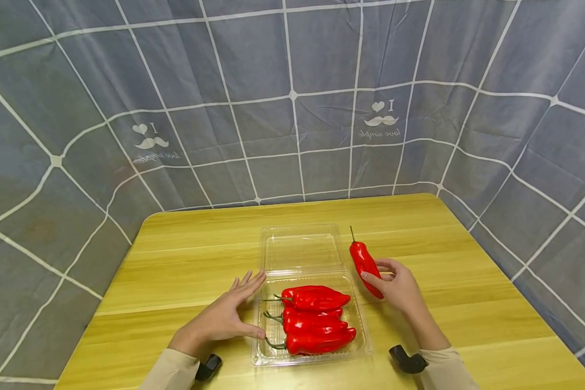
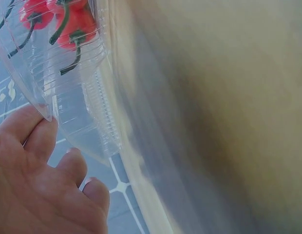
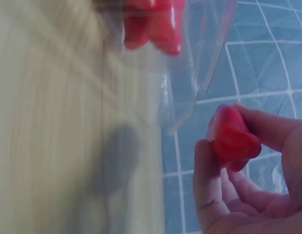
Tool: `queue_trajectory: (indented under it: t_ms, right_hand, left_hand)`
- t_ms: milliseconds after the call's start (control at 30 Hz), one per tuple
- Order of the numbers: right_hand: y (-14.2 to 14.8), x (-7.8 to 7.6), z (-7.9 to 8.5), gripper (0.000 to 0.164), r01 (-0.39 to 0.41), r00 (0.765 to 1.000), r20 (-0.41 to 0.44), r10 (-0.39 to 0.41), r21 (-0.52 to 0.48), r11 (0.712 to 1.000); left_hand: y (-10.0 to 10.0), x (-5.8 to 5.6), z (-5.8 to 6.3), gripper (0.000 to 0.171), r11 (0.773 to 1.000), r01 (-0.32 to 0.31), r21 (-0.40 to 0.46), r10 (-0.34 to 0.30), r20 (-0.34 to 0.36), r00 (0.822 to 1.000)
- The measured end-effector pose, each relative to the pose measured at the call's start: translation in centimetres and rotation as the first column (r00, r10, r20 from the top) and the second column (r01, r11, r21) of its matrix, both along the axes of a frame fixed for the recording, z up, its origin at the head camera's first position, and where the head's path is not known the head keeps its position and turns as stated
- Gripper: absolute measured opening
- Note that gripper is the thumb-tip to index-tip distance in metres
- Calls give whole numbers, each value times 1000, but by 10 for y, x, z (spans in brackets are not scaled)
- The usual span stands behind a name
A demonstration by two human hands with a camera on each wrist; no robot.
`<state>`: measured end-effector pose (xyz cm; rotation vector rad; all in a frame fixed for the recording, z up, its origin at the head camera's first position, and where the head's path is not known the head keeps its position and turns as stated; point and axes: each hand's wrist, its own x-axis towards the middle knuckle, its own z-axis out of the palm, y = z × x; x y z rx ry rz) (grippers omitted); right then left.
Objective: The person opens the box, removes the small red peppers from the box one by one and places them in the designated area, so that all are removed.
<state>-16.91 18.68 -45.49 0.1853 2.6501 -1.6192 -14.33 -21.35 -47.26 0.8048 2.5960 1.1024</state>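
Note:
My right hand (image 1: 397, 284) pinches a long red chili pepper (image 1: 363, 261) between thumb and fingers, just right of the clear plastic box. Its green stem points away from me; in the right wrist view the rounded end of the pepper (image 3: 234, 141) faces the camera. Several more red peppers (image 1: 317, 342) lie side by side in the clear plastic box (image 1: 363, 351), stems to the left. At the box's left side is my left hand (image 1: 221, 318), fingers extended and thumb spread apart. The left wrist view has its fingertips (image 2: 46, 127) right at the rim.
The box's clear lid (image 1: 299, 252) lies folded back flat on the far side. Everything rests on a yellow wood-grain table (image 1: 190, 254). A grey curtain with white lines (image 1: 268, 130) surrounds the table's back and sides. Dark wrist devices (image 1: 407, 360) sit under both wrists.

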Motion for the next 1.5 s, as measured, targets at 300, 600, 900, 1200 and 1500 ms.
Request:
queue_trajectory:
  t_ms: [300, 600, 900, 1200, 1500]
  right_hand:
    - [19, -5, -12, 62, 30, 996, 81, -39, 103, 994]
    - [30, -7, -19, 54, 24, 991, 125, -49, 194, 981]
    - [31, -8, -23, 49, 17, 995, 88, -41, 262, 965]
    - [35, -7, -18, 65, -29, 993, 117, -12, 337, 941]
    - [33, -2, -5, 72, 33, 999, -5, -34, 361, 932]
  left_hand:
    - [0, 1, 0, 118, 1000, -5, 3, 5, 1, 1000]
    - [0, 0, 0, 118, 1000, -6, 0, 6, 0, 1000]
    - [0, 1, 0, 119, 1000, -5, 1, 5, 4, 1000]
    - [0, 1, -2, 118, 1000, -11, 6, 11, -4, 1000]
    - [-1, 1, -1, 117, 1000, -14, 15, 14, -2, 1000]
